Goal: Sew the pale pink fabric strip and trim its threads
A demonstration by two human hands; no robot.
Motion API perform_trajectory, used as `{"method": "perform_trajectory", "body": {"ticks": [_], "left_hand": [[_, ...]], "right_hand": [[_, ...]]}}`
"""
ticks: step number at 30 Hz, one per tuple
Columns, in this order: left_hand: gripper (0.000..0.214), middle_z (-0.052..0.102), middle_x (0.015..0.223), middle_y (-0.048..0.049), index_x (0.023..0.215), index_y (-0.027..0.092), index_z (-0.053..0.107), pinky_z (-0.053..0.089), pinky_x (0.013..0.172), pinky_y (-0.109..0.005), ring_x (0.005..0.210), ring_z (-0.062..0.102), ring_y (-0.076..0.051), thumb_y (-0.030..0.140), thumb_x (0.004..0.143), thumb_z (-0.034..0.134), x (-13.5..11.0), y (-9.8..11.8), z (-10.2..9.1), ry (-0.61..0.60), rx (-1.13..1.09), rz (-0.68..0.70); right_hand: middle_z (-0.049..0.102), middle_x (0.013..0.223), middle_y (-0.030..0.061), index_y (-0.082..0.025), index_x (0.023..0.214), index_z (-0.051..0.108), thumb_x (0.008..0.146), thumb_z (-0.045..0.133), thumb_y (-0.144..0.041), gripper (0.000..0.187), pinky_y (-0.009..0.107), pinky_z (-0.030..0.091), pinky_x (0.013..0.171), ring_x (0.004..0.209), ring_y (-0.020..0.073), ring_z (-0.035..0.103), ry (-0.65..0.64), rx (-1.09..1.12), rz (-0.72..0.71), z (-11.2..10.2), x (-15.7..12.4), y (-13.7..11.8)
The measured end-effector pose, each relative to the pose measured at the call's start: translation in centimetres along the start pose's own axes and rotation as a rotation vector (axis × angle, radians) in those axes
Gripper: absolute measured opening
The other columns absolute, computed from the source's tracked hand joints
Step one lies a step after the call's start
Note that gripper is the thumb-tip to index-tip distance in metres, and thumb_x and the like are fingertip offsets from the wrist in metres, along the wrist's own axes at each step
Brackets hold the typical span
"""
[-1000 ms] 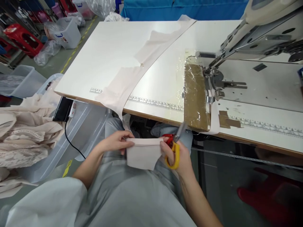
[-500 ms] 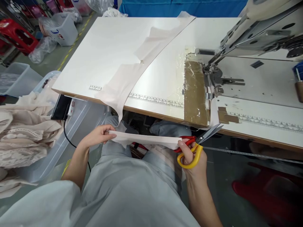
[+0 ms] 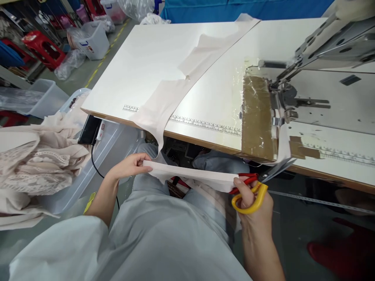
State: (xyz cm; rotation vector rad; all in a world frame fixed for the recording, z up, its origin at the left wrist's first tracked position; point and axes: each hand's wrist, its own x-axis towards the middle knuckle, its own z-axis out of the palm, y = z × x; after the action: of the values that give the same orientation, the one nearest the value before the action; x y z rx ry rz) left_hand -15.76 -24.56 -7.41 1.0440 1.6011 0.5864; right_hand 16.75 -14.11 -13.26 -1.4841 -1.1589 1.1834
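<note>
In the head view, a pale pink fabric strip [image 3: 193, 173] is held out between both hands over the lap. My left hand [image 3: 131, 168] pinches its left end. My right hand [image 3: 254, 203] pinches the other end between thumb and fingers while also holding scissors [image 3: 253, 183] with one red and one yellow handle. The blades point to the right, near the table edge, slightly blurred. A long piece of pale fabric [image 3: 172, 95] lies across the white table [image 3: 140, 50] and hangs over its front edge close to my left hand.
A sewing machine [image 3: 325, 50] stands at the right, a pale strip [image 3: 283, 144] hanging from its foot. Brown tape [image 3: 258, 117] covers the tabletop beside it. To the left, a clear bin [image 3: 117, 146] sits by heaped lace fabric [image 3: 49, 164]. A red stool [image 3: 43, 48] is behind.
The view has turned a little left, so the table and machine appear farther right. Both hands keep their hold, and the strip looks slightly longer between them.
</note>
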Motion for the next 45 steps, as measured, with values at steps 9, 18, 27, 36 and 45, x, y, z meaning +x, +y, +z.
{"method": "perform_trajectory", "body": {"ticks": [9, 18, 27, 36, 45], "left_hand": [[0.015, 0.049, 0.071, 0.0038, 0.089, 0.017, 0.057, 0.032, 0.056, -0.021, 0.061, 0.041, -0.011, 0.027, 0.078, 0.058, -0.8, 0.2, -0.4, 0.119, 0.071, 0.061], [0.011, 0.044, 0.065, 0.0058, 0.088, 0.019, 0.057, 0.03, 0.054, -0.021, 0.058, 0.041, -0.011, 0.025, 0.079, 0.059, -1.3, 0.8, -0.1, 0.187, 0.181, 0.095], [0.013, 0.042, 0.062, 0.0067, 0.089, 0.019, 0.057, 0.03, 0.054, -0.021, 0.057, 0.041, -0.011, 0.026, 0.078, 0.06, -1.1, 0.7, 0.1, 0.181, 0.2, 0.088], [0.025, 0.062, 0.092, -0.0027, 0.104, 0.02, 0.062, 0.041, 0.06, -0.023, 0.07, 0.054, -0.013, 0.037, 0.087, 0.059, -0.6, 4.6, 0.1, 0.085, 0.285, 0.253], [0.033, 0.055, 0.117, -0.0148, 0.112, 0.012, 0.054, 0.046, 0.088, -0.035, 0.111, 0.051, -0.026, 0.025, 0.082, 0.062, 10.1, 15.3, -1.0, 0.478, 0.904, 0.428]], "right_hand": [[0.054, 0.066, -0.0035, -0.02, 0.068, 0.056, 0.056, 0.076, -0.033, 0.026, 0.029, 0.037, 0.053, 0.059, 0.0134, 0.05, 0.168, 0.104, 0.049, -0.4, -0.2, 0.6], [0.055, 0.068, -0.0021, -0.022, 0.065, 0.058, 0.05, 0.078, -0.029, 0.026, 0.033, 0.036, 0.055, 0.061, 0.0163, 0.049, 0.245, 0.13, 0.121, -1.1, -0.8, 1.4], [0.055, 0.071, -0.0015, -0.023, 0.062, 0.053, 0.05, 0.078, -0.026, 0.028, 0.033, 0.038, 0.057, 0.065, 0.0167, 0.051, 0.238, 0.149, 0.115, -1.3, -0.6, 1.7], [0.053, 0.061, -0.0028, -0.019, 0.07, 0.063, 0.052, 0.081, -0.036, 0.03, 0.026, 0.033, 0.045, 0.053, 0.0127, 0.046, 0.158, 0.082, 0.148, -2.4, -0.4, 1.5], [0.053, 0.056, -0.0035, -0.018, 0.068, 0.06, 0.05, 0.08, -0.062, 0.051, 0.023, 0.037, 0.043, 0.05, 0.0119, 0.046, 0.042, -0.071, 0.064, -3.6, -1.1, -0.4]]}}
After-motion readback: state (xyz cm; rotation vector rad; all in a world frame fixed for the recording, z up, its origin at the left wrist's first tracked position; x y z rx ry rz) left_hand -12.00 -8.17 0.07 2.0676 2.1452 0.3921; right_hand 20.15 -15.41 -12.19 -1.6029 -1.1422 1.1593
